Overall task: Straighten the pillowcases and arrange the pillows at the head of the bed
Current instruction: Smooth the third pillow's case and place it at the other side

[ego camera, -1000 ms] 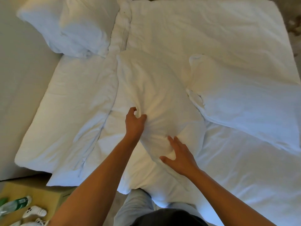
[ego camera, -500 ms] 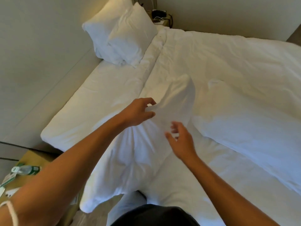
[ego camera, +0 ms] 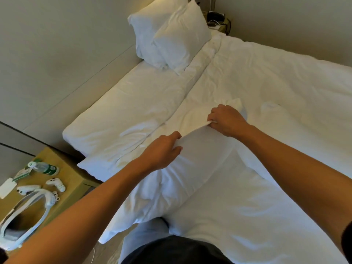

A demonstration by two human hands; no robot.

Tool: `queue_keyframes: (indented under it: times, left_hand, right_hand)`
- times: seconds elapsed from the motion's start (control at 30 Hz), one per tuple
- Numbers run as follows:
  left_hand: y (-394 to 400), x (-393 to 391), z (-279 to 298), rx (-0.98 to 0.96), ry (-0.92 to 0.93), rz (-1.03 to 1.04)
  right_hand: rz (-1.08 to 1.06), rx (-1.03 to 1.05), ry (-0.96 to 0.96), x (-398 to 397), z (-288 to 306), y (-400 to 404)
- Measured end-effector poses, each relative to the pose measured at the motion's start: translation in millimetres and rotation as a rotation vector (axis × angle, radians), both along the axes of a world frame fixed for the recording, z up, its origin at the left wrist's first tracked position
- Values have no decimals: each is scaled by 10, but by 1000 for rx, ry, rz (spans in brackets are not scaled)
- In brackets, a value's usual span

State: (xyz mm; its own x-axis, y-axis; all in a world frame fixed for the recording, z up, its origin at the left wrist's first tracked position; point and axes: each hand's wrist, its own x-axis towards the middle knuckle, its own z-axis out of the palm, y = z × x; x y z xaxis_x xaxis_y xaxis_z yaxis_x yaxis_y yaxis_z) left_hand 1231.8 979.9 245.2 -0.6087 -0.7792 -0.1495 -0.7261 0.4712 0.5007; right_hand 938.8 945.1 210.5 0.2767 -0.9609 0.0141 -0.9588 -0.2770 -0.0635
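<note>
Head view: pillow [ego camera: 171,180] laid on the bed [ego camera: 285,82] beneath both hands, its case edge pinched by left hand [ego camera: 162,151] and right hand [ego camera: 225,120]. Judged soft, light, limp; best gripped at corners or hem. Two pillows [ego camera: 171,33] stacked well beyond the hands. No containers noted.
</note>
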Motion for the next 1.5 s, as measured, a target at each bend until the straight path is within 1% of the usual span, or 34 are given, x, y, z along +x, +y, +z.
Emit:
queue_keyframes:
  times: [0.07, 0.17, 0.3, 0.4, 0.5, 0.57, 0.6, 0.7, 0.73, 0.8, 0.87, 0.97, 1.03, 1.17, 1.23, 1.37, 1.5]
  left_hand:
    - [-25, 14, -45, -46, -33, 88]
    - [-90, 19, -48, -107, -38, 199]
    - [-185, 103, 7, -202, -103, 279]
    - [-211, 206, 69, -260, -191, 312]
    - [-212, 284, 114, -257, -247, 344]
    - [-209, 314, 109, -221, -232, 365]
    - [-208, 323, 93, -168, -193, 382]
    - [-184, 335, -2, 106, -8, 474]
    - [-158, 343, -54, 161, 11, 492]
    - [-96, 370, -188, 174, -30, 484]
    - [-41, 414, -334, 145, -71, 483]
    - [-38, 480, -472, 63, -80, 514]
    - [-78, 508, -449, 9, -46, 530]
    - [-308, 603, -236, -91, 20, 491]
    - [-488, 705, -83, -110, 45, 466]
    - [-805, 940, 210, -158, 119, 429]
    - [-1107, 1175, 566, -328, 149, 403]
  right_hand:
    - [-77, -45, -78, -19, 39, -32]
    - [-171, -56, -165, 12, 62, -66]
    - [-226, -81, -274, 26, -24, -114]
    - [-242, -22, -393, 52, -65, -142]
    - [-270, 34, -478, 123, -43, -211]
    - [-267, 44, -556, 167, -12, -278]
    - [-259, 37, -578, 188, 3, -312]
    - [-220, 2, -543, 232, 16, -388]
    - [-217, 0, -525, 231, 13, -396]
    - [-226, 8, -502, 212, 11, -387]
    - [-247, 22, -490, 181, 7, -351]
    - [-310, 2, -503, 163, -5, -273]
    - [-375, -23, -530, 186, 4, -222]
    - [-526, -96, -612, 269, 116, -85]
    - [-563, -136, -610, 344, 219, -32]
    - [-603, -209, -609, 587, 542, -5]
    - [-571, -353, -606, 793, 876, -28]
